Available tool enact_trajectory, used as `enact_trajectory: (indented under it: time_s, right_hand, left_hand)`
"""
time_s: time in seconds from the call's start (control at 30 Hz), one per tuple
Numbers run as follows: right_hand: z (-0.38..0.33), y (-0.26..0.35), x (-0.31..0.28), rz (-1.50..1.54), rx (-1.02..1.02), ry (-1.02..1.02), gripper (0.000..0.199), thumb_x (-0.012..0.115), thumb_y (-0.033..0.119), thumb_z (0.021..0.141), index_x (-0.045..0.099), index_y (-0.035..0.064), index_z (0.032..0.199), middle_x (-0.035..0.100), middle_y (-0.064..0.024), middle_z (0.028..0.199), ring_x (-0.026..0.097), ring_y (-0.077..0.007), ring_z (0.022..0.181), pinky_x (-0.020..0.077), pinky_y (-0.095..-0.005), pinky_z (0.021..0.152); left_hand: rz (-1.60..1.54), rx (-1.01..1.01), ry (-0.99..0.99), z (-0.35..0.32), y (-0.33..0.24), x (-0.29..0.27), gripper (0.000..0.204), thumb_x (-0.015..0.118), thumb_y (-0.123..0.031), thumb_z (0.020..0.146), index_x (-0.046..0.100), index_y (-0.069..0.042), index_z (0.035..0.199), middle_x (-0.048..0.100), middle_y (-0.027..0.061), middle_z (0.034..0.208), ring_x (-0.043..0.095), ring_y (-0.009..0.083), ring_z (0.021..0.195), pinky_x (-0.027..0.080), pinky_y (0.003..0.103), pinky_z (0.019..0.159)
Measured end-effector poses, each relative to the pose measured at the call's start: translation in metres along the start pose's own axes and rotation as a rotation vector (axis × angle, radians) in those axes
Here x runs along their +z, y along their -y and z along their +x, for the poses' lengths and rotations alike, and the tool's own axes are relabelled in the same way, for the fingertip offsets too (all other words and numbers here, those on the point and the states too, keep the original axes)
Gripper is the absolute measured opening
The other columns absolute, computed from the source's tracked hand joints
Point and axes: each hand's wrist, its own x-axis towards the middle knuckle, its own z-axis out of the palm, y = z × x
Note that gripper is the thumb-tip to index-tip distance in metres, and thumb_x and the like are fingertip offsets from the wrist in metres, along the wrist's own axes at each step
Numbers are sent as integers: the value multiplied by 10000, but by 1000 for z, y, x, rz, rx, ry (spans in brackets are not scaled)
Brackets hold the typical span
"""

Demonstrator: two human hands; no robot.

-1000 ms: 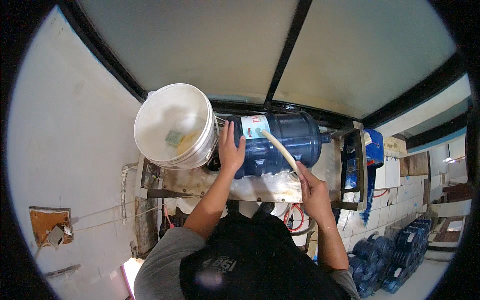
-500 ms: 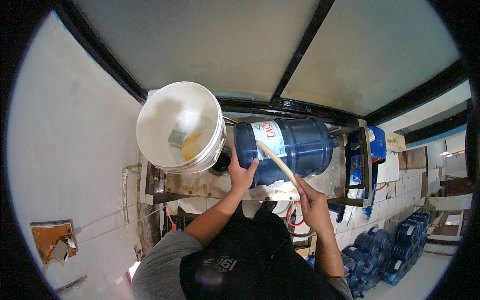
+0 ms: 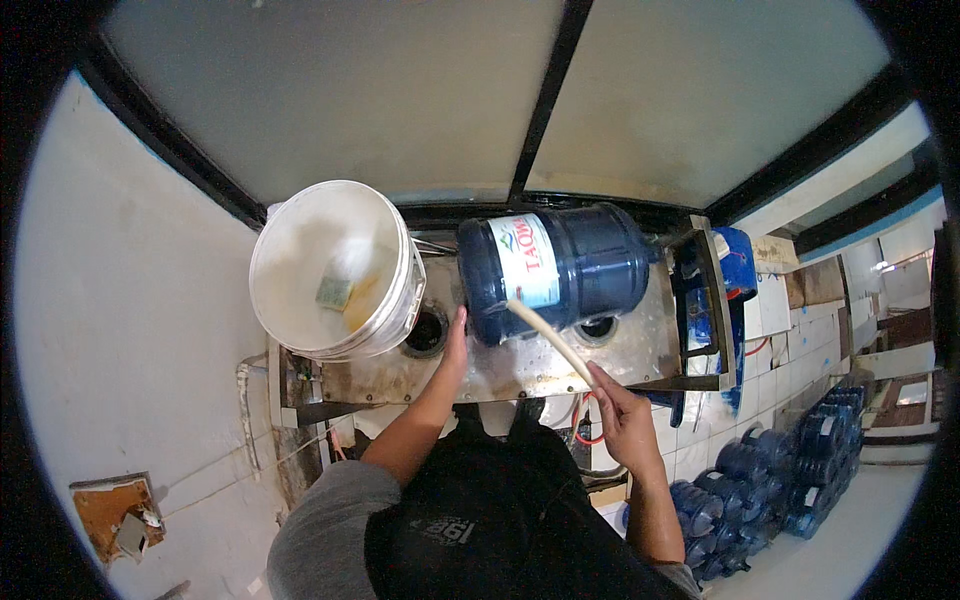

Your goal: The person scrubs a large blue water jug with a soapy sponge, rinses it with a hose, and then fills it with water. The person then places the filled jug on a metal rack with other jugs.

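Stainless counter (image 3: 520, 370) carries a blue water jug (image 3: 570, 265) lying sideways, left hand (image 3: 456, 345) pressed against it, right hand (image 3: 620, 415) gripping a pale stick (image 3: 550, 340) beside it.

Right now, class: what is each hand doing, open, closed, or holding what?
Left hand: open, pressed against the blue jug.
Right hand: closed on the stick, whose tip reaches the jug.
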Motion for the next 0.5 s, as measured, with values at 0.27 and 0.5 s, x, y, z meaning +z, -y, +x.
enact_trajectory:
  time_s: [0.27,0.5]
  right_hand:
    - [28,-49,-45,18,-44,-129,392,550,129,1066,582,51,1448,667,-103,801,586,-82,715,484,-254,662]
    - [61,-79,-79,400,130,48,185,528,160,1084,549,15,1196,638,-62,741,636,-148,547,510,-276,489]
  left_hand:
    - [836,734,-432,-31,-94,126,805,633,-363,1015,223,-8,1610,376,267,1595,342,419,1490,290,447,1207]
    - [321,241,165,-86,-84,246,505,592,-375,1052,481,14,1354,642,206,1264,644,293,1145,528,397,967]
